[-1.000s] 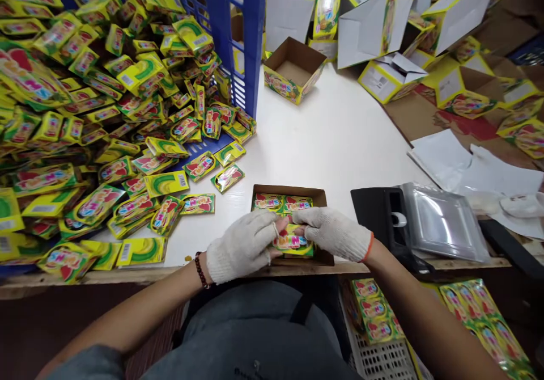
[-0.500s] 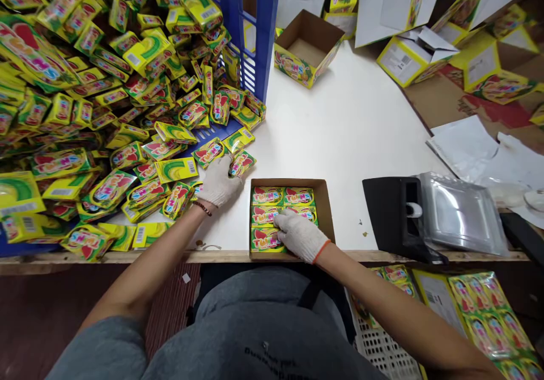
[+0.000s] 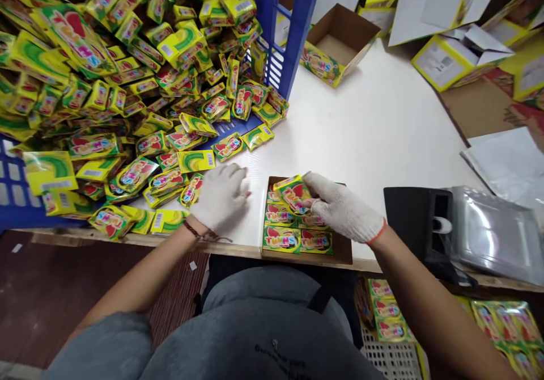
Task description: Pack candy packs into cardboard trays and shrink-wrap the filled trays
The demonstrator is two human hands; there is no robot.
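Observation:
My right hand (image 3: 344, 207), in a white knit glove with an orange cuff, pinches a small yellow-green TWINS candy box (image 3: 292, 194). That box is tilted above the open brown carton (image 3: 342, 249) at the table's front edge. Flat rows of matching boxes (image 3: 281, 239) lie inside the carton, some of them hidden by my hand and the held box. To the left of the carton, my gloved left hand (image 3: 223, 195) is over the white table, its fingers slightly bent and apart with nothing visible in them. Loose candy boxes (image 3: 192, 190) lie just beside it.
A blue plastic crate (image 3: 302, 28) spills a large heap of candy boxes (image 3: 140, 85) on the left. Behind stands another open carton (image 3: 335, 45). A black holder (image 3: 406, 227) and clear plastic sheets (image 3: 495, 232) lie right. Below is a white basket (image 3: 386, 354).
My left hand has come away from the loose boxes toward me. My right hand has risen from the carton and now grips a box. The view has shifted left.

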